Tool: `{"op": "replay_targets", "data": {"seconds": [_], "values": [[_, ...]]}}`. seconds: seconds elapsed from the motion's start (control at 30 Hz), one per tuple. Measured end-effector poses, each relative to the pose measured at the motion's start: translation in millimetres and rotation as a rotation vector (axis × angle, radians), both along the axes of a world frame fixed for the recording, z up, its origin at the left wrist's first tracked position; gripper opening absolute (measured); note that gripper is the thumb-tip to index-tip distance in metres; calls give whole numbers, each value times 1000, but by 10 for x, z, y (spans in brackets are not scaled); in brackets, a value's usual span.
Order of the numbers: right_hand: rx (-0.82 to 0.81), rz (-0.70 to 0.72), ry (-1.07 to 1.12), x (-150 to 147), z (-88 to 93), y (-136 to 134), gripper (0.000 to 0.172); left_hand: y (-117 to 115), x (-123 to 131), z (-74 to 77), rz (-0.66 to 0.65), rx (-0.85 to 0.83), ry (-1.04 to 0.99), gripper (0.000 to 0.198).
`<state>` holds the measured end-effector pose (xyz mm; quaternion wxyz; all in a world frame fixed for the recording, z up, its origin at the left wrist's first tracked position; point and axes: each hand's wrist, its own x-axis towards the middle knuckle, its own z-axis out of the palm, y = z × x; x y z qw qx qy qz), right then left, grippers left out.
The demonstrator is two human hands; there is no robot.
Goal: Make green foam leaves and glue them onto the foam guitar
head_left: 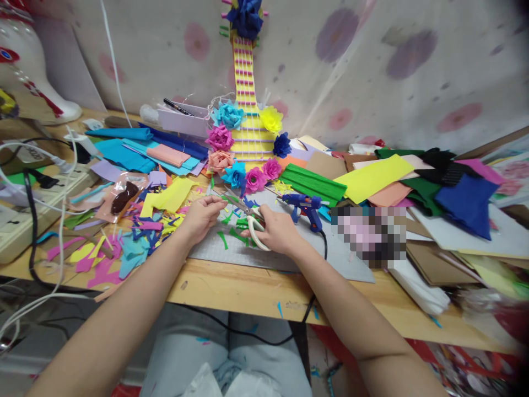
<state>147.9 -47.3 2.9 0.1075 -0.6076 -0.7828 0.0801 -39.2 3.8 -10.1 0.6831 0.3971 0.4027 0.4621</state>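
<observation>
My right hand (276,229) is wrapped round the white handles of a pair of scissors (257,236), whose metal blades point left, toward my other hand. The fingers of my left hand (205,214) are pinched together near the blade tips; what they hold is too small to make out. Under both hands lies a grey cutting mat (264,255) with scattered green paper scraps (222,239). Behind them stands a yellow paper guitar (253,132) with white strings. Colourful paper flowers (255,180) ring its body, and a dark blue one tops it.
A blue glue gun (305,207) lies right of my right hand, its black cord running over the table edge. Folded crepe paper (312,184) and coloured sheets are piled at the right. Paper offcuts (136,251), white cables and a power strip (45,204) crowd the left.
</observation>
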Motion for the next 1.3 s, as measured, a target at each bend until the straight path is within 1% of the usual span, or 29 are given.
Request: {"op": "replay_targets", "data": {"seconds": [0.27, 0.8, 1.3], "values": [[-8, 6, -47, 11, 18, 3, 52, -1, -9, 6, 8, -11, -3, 25], [24, 26, -60, 49, -18, 15, 50, -5, -10, 21, 11, -11, -7, 26], [32, 23, -103, 76, -15, 24, 46, 9, -19, 0, 30, 6, -25, 25]]}}
